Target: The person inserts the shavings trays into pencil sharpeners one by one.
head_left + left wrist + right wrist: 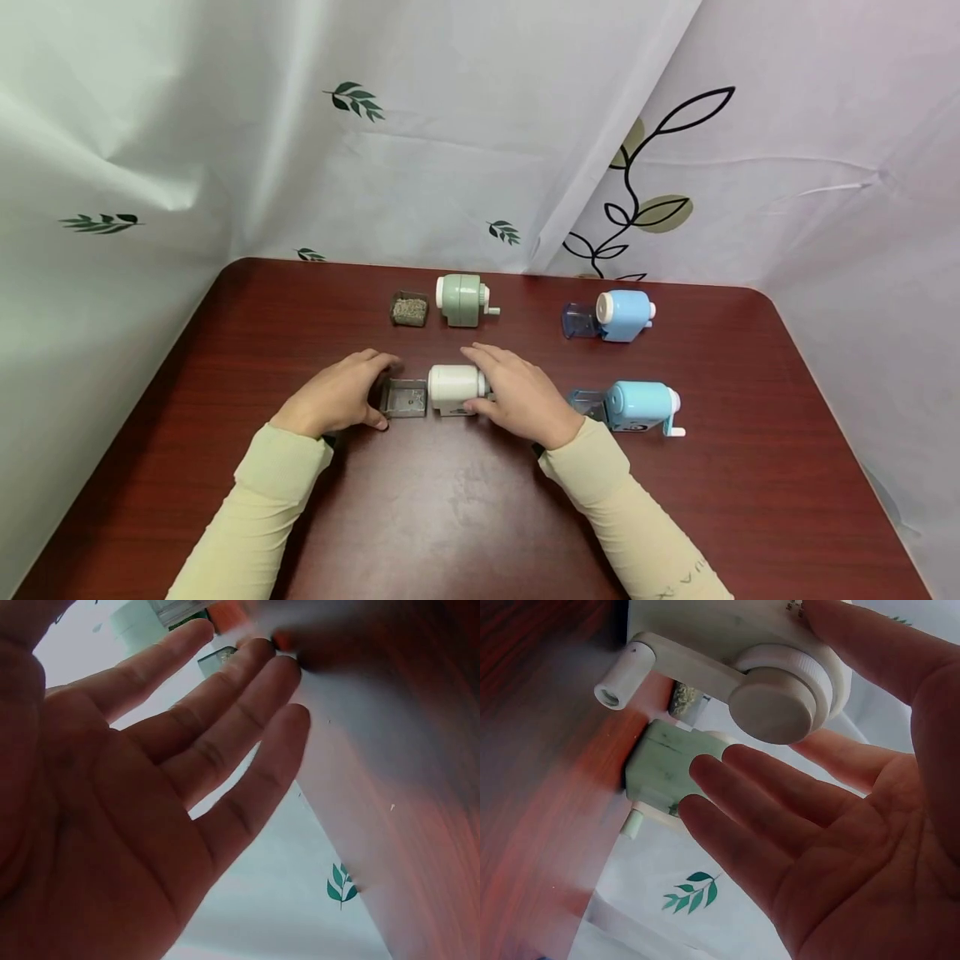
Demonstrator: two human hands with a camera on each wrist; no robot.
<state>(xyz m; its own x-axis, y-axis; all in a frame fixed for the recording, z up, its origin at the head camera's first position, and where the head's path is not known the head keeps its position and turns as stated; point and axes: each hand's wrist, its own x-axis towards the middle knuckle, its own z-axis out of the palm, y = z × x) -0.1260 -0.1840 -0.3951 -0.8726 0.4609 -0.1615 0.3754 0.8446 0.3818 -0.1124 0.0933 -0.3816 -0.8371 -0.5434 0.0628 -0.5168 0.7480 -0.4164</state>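
A white pencil sharpener (pixel 454 387) lies on its side on the dark red table (pixel 450 517). My right hand (pixel 501 385) is at its crank end, thumb on the near side of the body and fingers reaching over the far side. In the right wrist view the thumb touches the white sharpener (pixel 772 690) while the straight fingers (pixel 765 787) stay off the crank. A clear drawer tray (pixel 403 398) lies just left of the sharpener. My left hand (pixel 348 395) sits beside it, thumb and forefinger either side of the tray, and the palm (pixel 150 795) shows straight fingers.
A green sharpener (pixel 463 300) and a small tray of shavings (pixel 409 310) lie further back. Two blue sharpeners (pixel 625 315) (pixel 641 406), each with a blue drawer beside it, lie to the right. A leaf-print curtain (pixel 480 133) hangs behind the table.
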